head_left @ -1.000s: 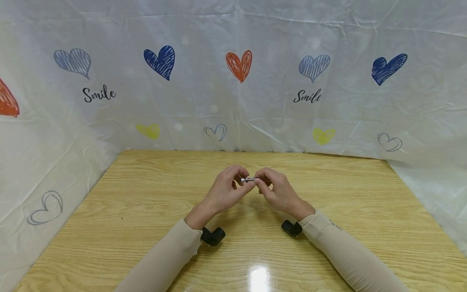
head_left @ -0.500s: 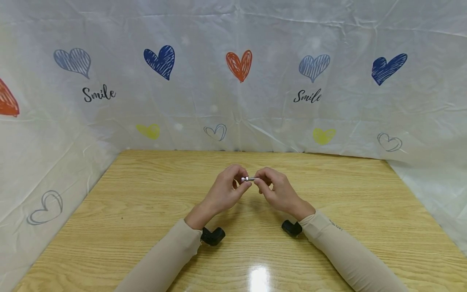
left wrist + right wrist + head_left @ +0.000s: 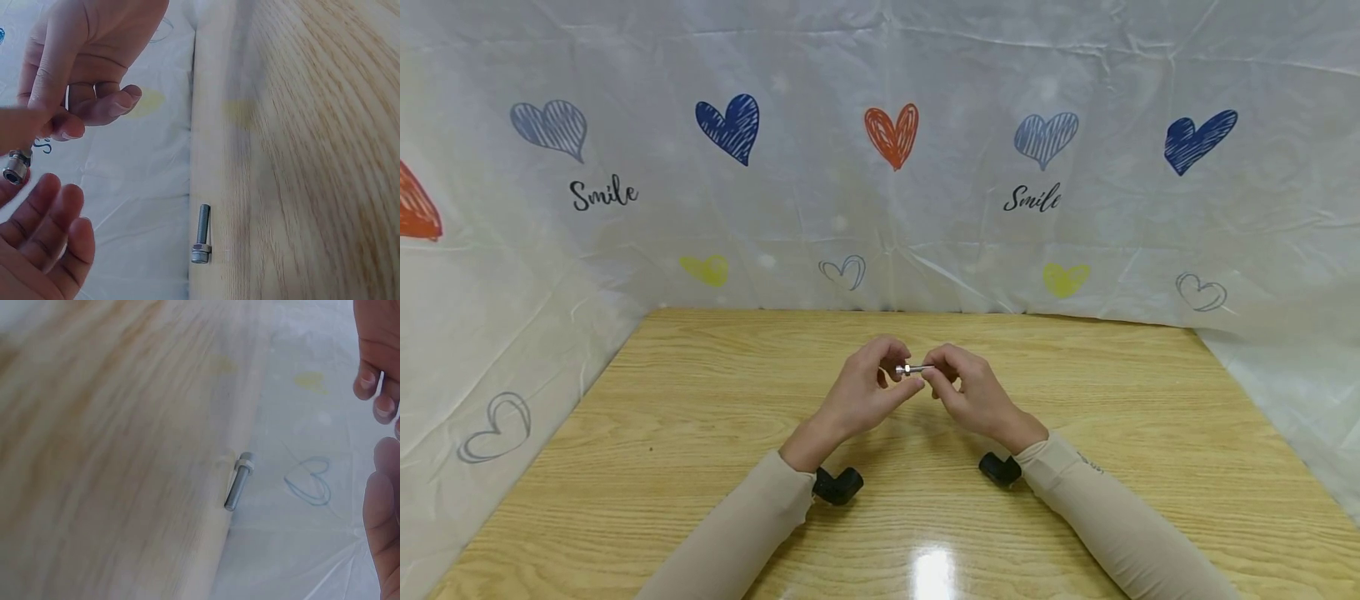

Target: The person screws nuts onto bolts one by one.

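Note:
A small silver bolt (image 3: 918,368) with a nut (image 3: 907,368) near its head is up between both hands, its head toward the left. My right hand (image 3: 976,393) pinches the shank's end between thumb and fingertips. The left hand (image 3: 867,387) curls its thumb and index finger round the head end, by the nut. From the left wrist, the hollow socket of the held bolt's head (image 3: 14,170) shows, a blurred digit crossing just above it. Another bolt (image 3: 203,225) with a nut (image 3: 201,248) lies on the table in both wrist views; the head view does not show it.
The wooden table (image 3: 737,358) spreads under both forearms. A white cloth (image 3: 955,75) printed with hearts and "Smile" hangs behind and at the sides. Black wrist mounts (image 3: 838,486) sit under the sleeves, low over the tabletop.
My left thumb drew back to the left, then came forward again below the bolt. The index finger lifted slightly from the nut. The right hand holds nearly still on the shank.

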Motion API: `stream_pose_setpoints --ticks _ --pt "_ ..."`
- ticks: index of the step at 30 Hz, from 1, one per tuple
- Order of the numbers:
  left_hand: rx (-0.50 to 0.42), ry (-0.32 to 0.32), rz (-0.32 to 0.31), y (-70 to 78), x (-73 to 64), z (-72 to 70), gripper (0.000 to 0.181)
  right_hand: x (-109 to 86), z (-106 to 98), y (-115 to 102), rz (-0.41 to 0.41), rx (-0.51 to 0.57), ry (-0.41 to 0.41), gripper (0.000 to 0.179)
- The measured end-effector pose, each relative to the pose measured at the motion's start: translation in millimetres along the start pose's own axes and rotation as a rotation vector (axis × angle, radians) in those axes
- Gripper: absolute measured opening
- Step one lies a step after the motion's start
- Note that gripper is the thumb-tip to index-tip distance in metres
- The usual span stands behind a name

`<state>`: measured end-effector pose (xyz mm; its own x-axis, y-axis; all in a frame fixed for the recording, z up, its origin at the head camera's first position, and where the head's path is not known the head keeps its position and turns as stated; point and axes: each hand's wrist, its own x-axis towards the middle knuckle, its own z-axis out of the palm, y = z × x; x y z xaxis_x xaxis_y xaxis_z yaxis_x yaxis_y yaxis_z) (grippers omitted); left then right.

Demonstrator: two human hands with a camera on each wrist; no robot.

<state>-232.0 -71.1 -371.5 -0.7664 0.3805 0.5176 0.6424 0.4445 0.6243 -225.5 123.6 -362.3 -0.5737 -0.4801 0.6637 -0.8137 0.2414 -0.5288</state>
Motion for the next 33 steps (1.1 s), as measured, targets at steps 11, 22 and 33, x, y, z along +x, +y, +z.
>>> stream_pose_setpoints --ticks 11,22,33 --pt "0.032 -0.003 0.045 1.1 -0.5 -0.4 0.006 -5.1 6.3 21.9 0.008 -0.004 0.003 0.004" --pt "0.000 -0.012 -0.024 1.4 -0.4 -0.7 0.013 -7.8 7.8 35.9 -0.018 0.007 0.000 0.004" --pt "0.011 0.012 0.051 -0.6 -0.2 -0.7 0.011 -8.1 9.2 34.9 0.014 0.014 0.003 0.007"
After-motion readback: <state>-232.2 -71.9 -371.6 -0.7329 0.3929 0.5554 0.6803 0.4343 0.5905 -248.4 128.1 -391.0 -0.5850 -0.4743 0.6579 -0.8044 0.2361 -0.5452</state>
